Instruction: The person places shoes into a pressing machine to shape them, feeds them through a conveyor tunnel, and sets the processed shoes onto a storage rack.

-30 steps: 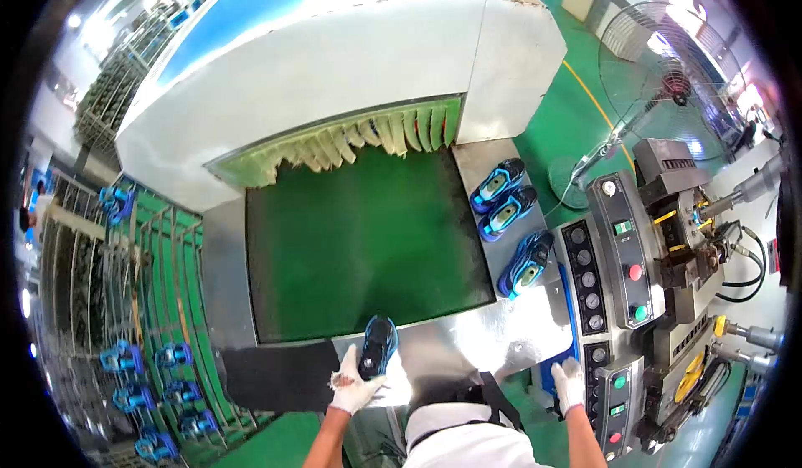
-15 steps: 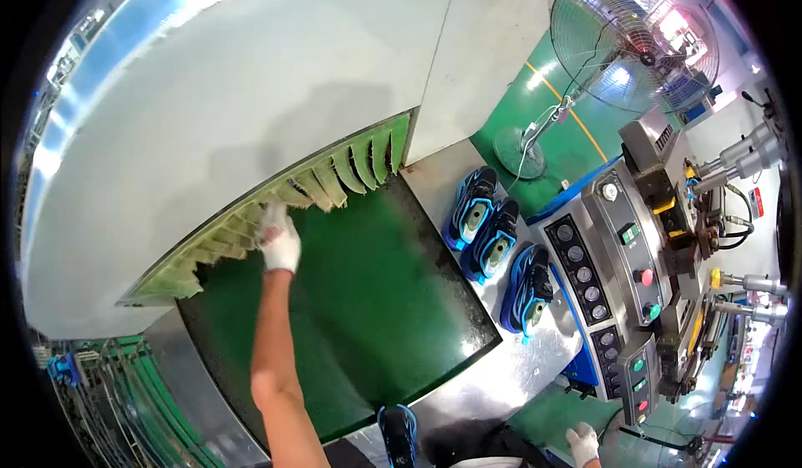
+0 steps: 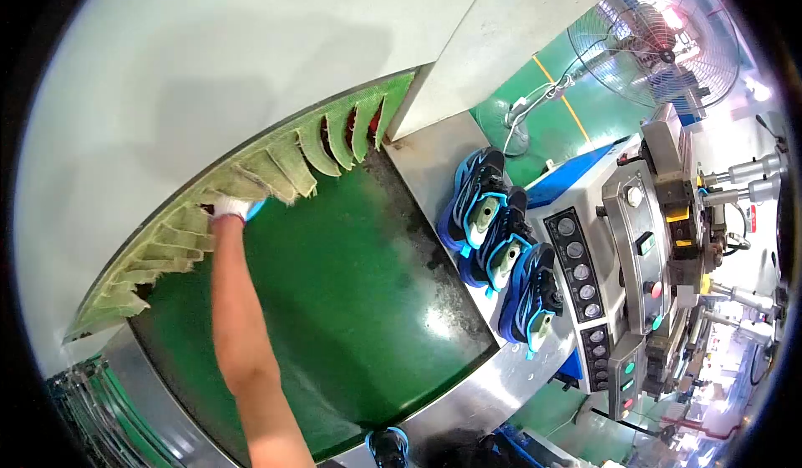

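Note:
My left hand (image 3: 227, 209), in a white glove, reaches into the row of worn pale-green fabric flaps (image 3: 280, 163) hanging at the machine's opening. Its fingers are hidden behind the flaps, so I cannot see whether they are closed. A bright blue edge (image 3: 256, 209) shows right beside the hand; what it belongs to is hidden. Beneath my arm lies the green conveyor belt (image 3: 334, 301). A black-and-blue shoe (image 3: 388, 448) is partly visible at the bottom edge, near the belt's front. My right hand is out of view.
Three black-and-blue shoes (image 3: 474, 201) stand in a row on the metal ledge (image 3: 426, 146) right of the belt. Beyond them is a machine with a panel of gauges and buttons (image 3: 576, 259). A caged fan (image 3: 660, 50) stands at upper right. The white housing (image 3: 251, 50) rises above the flaps.
My left hand has moved left and deeper among the flaps, and the blue edge now shows beside it. My gloved right hand, earlier at lower right, has left the view. The camera has shifted.

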A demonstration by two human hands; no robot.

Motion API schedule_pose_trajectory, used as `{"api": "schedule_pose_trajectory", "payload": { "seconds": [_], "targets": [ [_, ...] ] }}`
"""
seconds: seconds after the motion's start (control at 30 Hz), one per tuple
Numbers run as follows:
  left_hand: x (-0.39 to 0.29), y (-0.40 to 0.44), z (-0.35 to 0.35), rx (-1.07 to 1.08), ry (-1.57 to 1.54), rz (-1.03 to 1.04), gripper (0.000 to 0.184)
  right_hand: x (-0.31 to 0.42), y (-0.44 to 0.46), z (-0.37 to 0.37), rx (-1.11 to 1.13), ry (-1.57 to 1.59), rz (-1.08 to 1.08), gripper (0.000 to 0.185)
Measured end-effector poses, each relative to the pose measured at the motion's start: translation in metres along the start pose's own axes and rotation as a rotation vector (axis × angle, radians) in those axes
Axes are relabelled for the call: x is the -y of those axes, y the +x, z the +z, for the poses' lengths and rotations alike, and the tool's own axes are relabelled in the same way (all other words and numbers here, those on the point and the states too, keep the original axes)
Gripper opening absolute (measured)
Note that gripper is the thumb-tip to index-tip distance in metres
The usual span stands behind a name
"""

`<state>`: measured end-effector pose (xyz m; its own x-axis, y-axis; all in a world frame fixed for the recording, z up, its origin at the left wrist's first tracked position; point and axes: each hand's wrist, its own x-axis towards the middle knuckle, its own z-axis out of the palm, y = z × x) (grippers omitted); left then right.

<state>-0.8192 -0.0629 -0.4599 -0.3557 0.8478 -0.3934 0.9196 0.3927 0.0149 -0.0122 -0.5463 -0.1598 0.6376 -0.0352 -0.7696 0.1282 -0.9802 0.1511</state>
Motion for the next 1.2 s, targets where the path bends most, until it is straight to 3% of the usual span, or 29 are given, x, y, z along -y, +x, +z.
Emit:
{"api": "schedule_pose_trajectory", "payload": {
  "seconds": [0.03,0.07,0.13,0.2,0.27,0.33,0.4,0.47,0.53,0.6,0.67,0.73,0.8,0.83,0.87,0.93,0.97,1.07,1.2],
  "targets": [
    [-0.023,-0.031,-0.020,0.135,-0.055,0.058,0.076,0.038,-0.025,0.018,-0.047,-0.056,-0.107,0.047],
    [-0.037,-0.059,-0.021,-0.033,-0.187,-0.022,0.076,0.061,-0.037,0.024,-0.093,-0.107,-0.218,0.051],
    [-0.069,-0.130,-0.032,-0.336,-0.476,-0.106,0.076,0.080,0.004,0.014,0.069,-0.416,-0.497,0.068],
    [-0.092,-0.191,-0.028,-0.432,-0.652,-0.071,0.074,0.096,0.045,0.033,-0.185,-0.719,-0.676,0.061],
    [-0.103,-0.237,-0.011,-0.345,-0.779,0.012,0.071,0.109,0.035,0.041,-0.022,-0.308,-0.938,0.064],
    [-0.116,-0.289,-0.002,-0.209,-0.850,0.044,0.068,0.122,0.011,0.056,0.209,0.066,-0.906,0.068],
    [-0.138,-0.352,-0.008,-0.042,-0.871,0.002,0.074,0.145,-0.034,0.051,0.344,0.060,-1.028,0.078],
    [-0.163,-0.413,-0.018,0.345,-1.163,0.141,0.083,0.164,-0.062,0.036,0.362,-0.217,-1.104,0.090],
    [-0.196,-0.471,-0.033,0.502,-1.176,0.259,0.083,0.176,-0.069,0.030,0.395,-0.223,-1.433,0.095],
    [-0.242,-0.521,-0.063,0.625,-1.328,0.459,0.078,0.189,-0.109,0.015,0.467,-0.198,-1.558,0.093],
    [-0.280,-0.546,-0.066,0.700,-1.390,0.616,0.074,0.189,-0.110,0.006,0.519,-0.430,-1.688,0.085],
    [-0.309,-0.557,-0.072,0.572,-1.183,0.627,0.072,0.190,-0.122,-0.028,0.772,-0.245,-1.623,0.062],
    [-0.341,-0.570,-0.074,0.315,-1.152,0.645,0.067,0.176,-0.109,-0.042,0.542,-0.147,-1.573,0.055],
    [-0.364,-0.584,-0.079,0.252,-1.307,0.608,0.060,0.173,-0.107,-0.054,0.512,-0.171,-1.564,0.056],
    [-0.383,-0.592,-0.077,0.155,-1.333,0.607,0.047,0.168,-0.094,-0.056,0.452,-0.134,-1.627,0.059],
    [-0.417,-0.604,-0.084,0.127,-1.294,0.461,0.040,0.167,-0.078,-0.067,0.416,-0.157,-1.642,0.063],
    [-0.433,-0.602,-0.074,-0.063,-1.231,0.556,0.037,0.165,-0.071,-0.079,0.402,-0.108,-1.645,0.065],
    [-0.472,-0.603,-0.074,0.078,-1.294,0.415,0.033,0.167,-0.057,-0.122,0.442,-0.079,-1.590,0.064],
    [-0.543,-0.604,-0.068,0.050,-1.507,0.365,0.041,0.176,-0.038,-0.185,0.492,-0.126,-1.515,0.063]
  ]
}}
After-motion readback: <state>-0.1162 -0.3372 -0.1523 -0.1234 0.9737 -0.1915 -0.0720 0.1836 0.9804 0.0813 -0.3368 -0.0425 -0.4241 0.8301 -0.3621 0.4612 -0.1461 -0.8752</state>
